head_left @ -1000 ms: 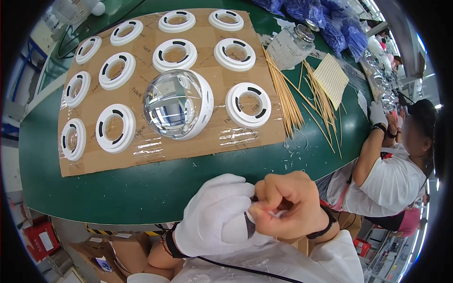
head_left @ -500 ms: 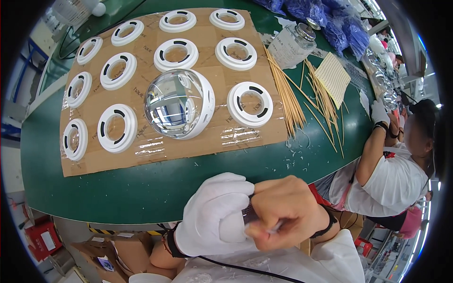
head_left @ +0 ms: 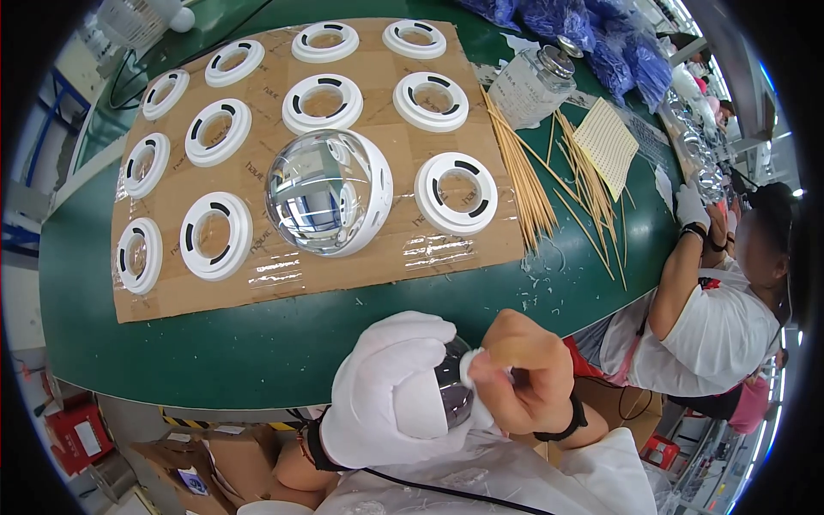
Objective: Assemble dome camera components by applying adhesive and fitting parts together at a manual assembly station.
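Observation:
In its white glove, my left hand (head_left: 378, 399) wraps around a white housing (head_left: 421, 403) with a dark glossy dome (head_left: 453, 390). The dome faces right, toward my bare right hand (head_left: 530, 373). Thumb and fingers of that hand are pinched on a small white wad (head_left: 468, 366), which is at the dome's edge; whether it touches cannot be told. Both hands are in front of me, at the near edge of the green table (head_left: 257, 360). Beyond them, a large clear, reflective dome on a white base (head_left: 318, 193) rests on a cardboard sheet (head_left: 360, 275).
Several white rings (head_left: 424, 196) with black pads lie in rows on the cardboard. To the right are thin wooden sticks (head_left: 521, 184), a glass jar (head_left: 528, 90), a perforated yellowish sheet (head_left: 606, 142) and blue plastic bags (head_left: 631, 64). Another person (head_left: 712, 318) works at far right.
My right hand has moved right, away from my left glove, and turned, baring the dark dome. The white wad shows more clearly. My left hand stays nearly still.

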Demonstrator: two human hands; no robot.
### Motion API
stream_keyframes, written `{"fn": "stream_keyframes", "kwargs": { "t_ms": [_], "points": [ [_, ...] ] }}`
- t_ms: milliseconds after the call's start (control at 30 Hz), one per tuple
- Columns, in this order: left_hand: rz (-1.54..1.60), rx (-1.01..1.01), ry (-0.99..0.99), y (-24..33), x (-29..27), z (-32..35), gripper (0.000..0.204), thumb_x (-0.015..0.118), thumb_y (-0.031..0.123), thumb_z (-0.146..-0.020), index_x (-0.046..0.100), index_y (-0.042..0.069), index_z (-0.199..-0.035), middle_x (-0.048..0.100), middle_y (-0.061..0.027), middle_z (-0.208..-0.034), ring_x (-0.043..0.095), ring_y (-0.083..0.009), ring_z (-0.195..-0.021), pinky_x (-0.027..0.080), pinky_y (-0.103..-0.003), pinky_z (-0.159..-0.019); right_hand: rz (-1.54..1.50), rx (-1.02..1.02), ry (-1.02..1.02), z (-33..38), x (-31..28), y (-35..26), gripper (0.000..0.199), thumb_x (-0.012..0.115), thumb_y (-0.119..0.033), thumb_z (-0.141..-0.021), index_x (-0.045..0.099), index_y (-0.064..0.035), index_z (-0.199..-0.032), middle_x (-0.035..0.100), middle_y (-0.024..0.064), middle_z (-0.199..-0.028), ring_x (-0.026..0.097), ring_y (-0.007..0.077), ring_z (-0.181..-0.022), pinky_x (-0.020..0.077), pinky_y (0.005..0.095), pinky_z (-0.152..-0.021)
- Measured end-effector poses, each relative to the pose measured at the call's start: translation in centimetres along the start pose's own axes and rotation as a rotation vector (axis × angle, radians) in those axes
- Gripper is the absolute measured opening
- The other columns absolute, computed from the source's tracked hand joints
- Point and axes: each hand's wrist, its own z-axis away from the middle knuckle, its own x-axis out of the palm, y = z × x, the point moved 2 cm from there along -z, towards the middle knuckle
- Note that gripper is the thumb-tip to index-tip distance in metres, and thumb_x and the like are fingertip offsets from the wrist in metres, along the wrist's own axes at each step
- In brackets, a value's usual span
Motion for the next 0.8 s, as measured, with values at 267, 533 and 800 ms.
{"fn": "stream_keyframes", "kwargs": {
  "t_ms": [267, 533, 800],
  "points": [
    [0.03, -0.014, -0.006, -0.4, -0.2, 0.3, 0.069, 0.087, 0.018, -0.058, 0.048, 0.003, -0.113, 0.056, -0.0191, -0.114, 0.059, -0.0338, -0.098, 0.05, -0.039, -0.082, 0.041, -0.154, 0.045, 1.0, 0.1, -0.2, 0.03, 0.07, -0.002, -0.062, 0.068, -0.0072, -0.091, 0.05, 0.0038, -0.075, 0.049, 0.0169, -0.056, 0.0385, 0.0254, -0.046],
    [0.003, 0.028, -0.002, -0.8, -0.1, 0.5, 0.067, 0.086, 0.02, -0.06, 0.048, 0.002, -0.112, 0.056, -0.0199, -0.114, 0.059, -0.0345, -0.099, 0.049, -0.04, -0.083, 0.09, -0.249, -0.12, 0.7, -0.3, 0.0, 0.024, 0.073, -0.005, -0.063, 0.069, -0.0082, -0.087, 0.048, 0.0036, -0.075, 0.046, 0.0163, -0.059, 0.0402, 0.0275, -0.046],
    [0.016, 0.02, -0.005, -0.6, 0.0, 0.5, 0.07, 0.087, 0.02, -0.057, 0.049, 0.003, -0.113, 0.056, -0.0192, -0.114, 0.057, -0.0353, -0.102, 0.049, -0.043, -0.085, -0.016, -0.279, -0.088, 1.0, -0.1, 0.6, 0.025, 0.069, 0.002, -0.063, 0.069, -0.0069, -0.087, 0.049, 0.0048, -0.073, 0.044, 0.0161, -0.056, 0.0392, 0.0272, -0.044]
  ]
}}
